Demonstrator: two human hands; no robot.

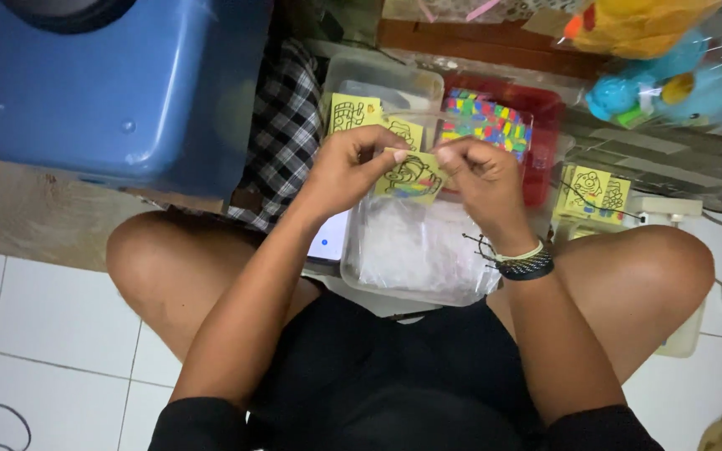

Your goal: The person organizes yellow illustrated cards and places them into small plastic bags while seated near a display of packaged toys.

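Both hands meet over a clear tub [411, 276] that sits between the seated person's knees. The left hand [348, 167] and the right hand [474, 171] are curled nearly shut, fingertips pinching opposite side edges of one small yellow card [411, 178] with a black line drawing, partly coloured. The card hangs above the tub's far edge, touching nothing else. More yellow cards [354, 113] stand in a second tub beyond, a red tray [545, 159] of coloured bits lies at the right, and two more cards [597, 192] rest near the right knee.

The grip is light and only at the edges, so the card could bend, or slip into the tub's plastic bags [415, 246]. Fingers rubbing the coloured face might smear or lift it. A phone [330, 238] lies against the tub's left edge, where a shifting knee could knock it.
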